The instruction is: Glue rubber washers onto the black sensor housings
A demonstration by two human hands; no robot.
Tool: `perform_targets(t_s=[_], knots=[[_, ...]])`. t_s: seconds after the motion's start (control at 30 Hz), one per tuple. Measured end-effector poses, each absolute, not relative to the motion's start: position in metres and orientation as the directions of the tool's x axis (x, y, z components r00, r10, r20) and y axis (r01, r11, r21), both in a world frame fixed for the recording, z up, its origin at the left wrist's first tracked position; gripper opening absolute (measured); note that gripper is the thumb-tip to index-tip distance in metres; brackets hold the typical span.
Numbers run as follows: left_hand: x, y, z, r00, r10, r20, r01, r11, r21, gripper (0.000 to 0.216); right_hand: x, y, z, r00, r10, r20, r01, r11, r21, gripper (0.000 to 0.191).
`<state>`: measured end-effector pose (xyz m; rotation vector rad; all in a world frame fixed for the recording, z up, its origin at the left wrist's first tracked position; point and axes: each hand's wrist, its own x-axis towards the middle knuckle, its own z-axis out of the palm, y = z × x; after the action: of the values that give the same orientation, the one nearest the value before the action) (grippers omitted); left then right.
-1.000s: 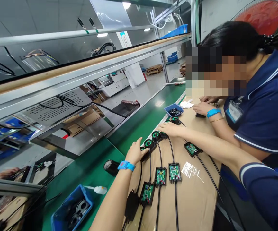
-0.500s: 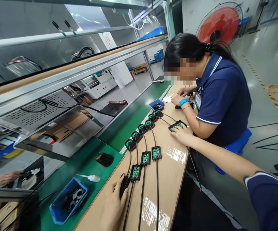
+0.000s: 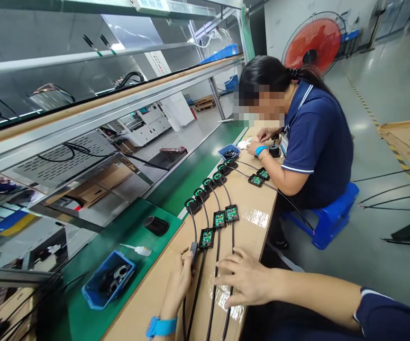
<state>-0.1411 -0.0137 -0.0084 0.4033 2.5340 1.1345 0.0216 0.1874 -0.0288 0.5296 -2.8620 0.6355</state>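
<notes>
Simply black cables (image 3: 217,246) (small green boards (image 3: 219,219))

You find nothing legible here: the print on the white hanging card (image 3: 159,60), upper middle, is too blurred.

R hand (image 3: 249,283) back from far board (image 3: 255,180) to near cables (image 3: 215,265)

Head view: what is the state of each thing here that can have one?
left hand, on the table, fingertips at the black cover, grip unclear
right hand, open, fingers spread over the cables
three near boxes, uncovered, green boards showing
blue bin, open, round parts inside
white bottle, lying on its side
</notes>
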Motion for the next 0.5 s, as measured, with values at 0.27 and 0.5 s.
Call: perform_targets(t_s=[0.27,0.5], knots=[[-0.118,0.034,-0.008,-0.838,0.414,-0.356,-0.187,0.396,0.899,0.045,0.028,0.257,-0.033,-0.979,-0.046,0.199,-0.121,0.916,-0.383,0.046],[-0.119,0.135,-0.024,-0.747,0.500,-0.439,-0.419,0.160,0.894,0.041,0.008,0.350,-0.016,-0.956,0.224,0.190,0.142,0.919,-0.369,0.034]])
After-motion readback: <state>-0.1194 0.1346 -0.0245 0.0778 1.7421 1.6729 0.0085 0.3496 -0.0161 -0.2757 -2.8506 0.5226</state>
